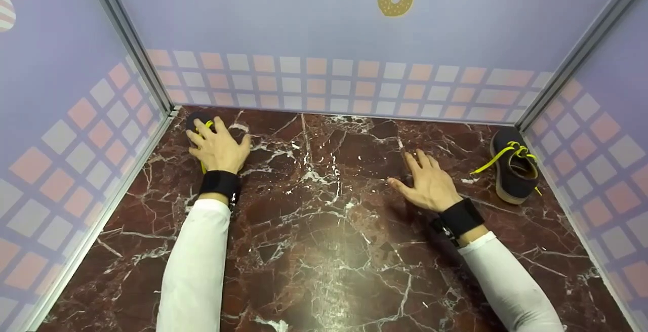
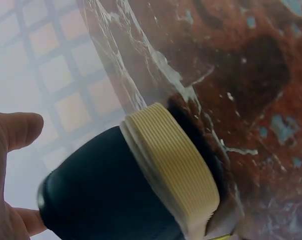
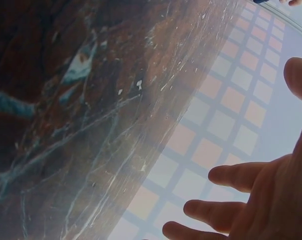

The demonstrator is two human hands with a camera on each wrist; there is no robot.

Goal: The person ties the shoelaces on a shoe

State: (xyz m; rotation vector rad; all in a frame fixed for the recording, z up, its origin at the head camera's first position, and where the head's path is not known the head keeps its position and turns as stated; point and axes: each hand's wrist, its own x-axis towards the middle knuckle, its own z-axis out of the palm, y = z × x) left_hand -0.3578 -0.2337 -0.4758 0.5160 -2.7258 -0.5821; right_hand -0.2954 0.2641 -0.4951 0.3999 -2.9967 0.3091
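Over a dark shoe with yellow laces [image 1: 199, 118] at the back left, my left hand [image 1: 220, 147] is spread, covering most of it. The left wrist view shows the shoe [image 2: 100, 185] side-on with its ribbed cream sole [image 2: 173, 167]; the thumb [image 2: 23, 131] stands apart from it. One finger lies by the shoe's edge, but contact is unclear. My right hand [image 1: 430, 185] hovers over the floor with fingers spread, holding nothing. To its right, a matching dark shoe [image 1: 511, 165] stands upright with its yellow laces loose.
The dark red marbled floor [image 1: 314, 231] is enclosed by a back wall [image 1: 324, 33] and side walls, all lilac with pink and white squares. The right shoe stands close to the right wall [image 1: 602, 134]; the left shoe is near the back left corner.
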